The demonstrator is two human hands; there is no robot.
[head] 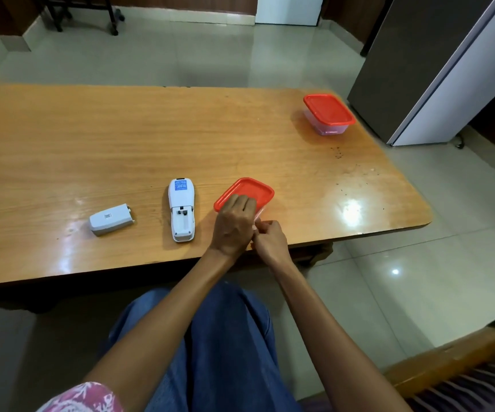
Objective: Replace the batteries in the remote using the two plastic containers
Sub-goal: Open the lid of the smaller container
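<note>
Beside the white plastic remote (181, 209) lying back-up, bay open, on the wooden desk (151, 129), the left hand (234, 221) gripped the near red-lidded clear plastic container (253, 188) while the right hand (270, 239) pinched its near corner. It was probably best braced firmly, with the lid worked gradually from that corner.

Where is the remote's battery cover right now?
In the head view, the battery cover lies on the table, left of the face-down remote and apart from it.
</note>
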